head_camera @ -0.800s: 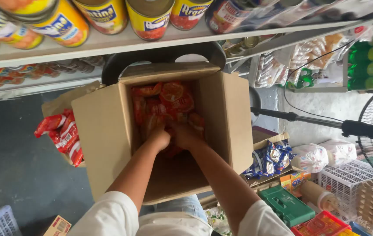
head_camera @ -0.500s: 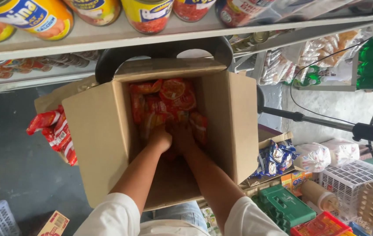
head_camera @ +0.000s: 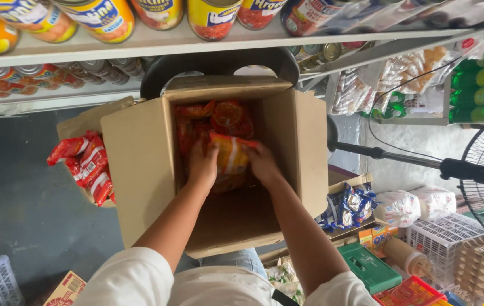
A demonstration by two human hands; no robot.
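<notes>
Both hands, left hand [head_camera: 202, 164] and right hand [head_camera: 261, 161], grasp a packet [head_camera: 229, 154] inside the box [head_camera: 140, 164], lifting it out. Next, I judge, it must clear the box's far flaps below the shelf [head_camera: 157, 42].

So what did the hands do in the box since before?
Both hands, left hand and right hand, were down among the packets; now they have gripped a yellow-orange packet between them and raised it a little. The cardboard box and the red packets beside it stayed put.
</notes>
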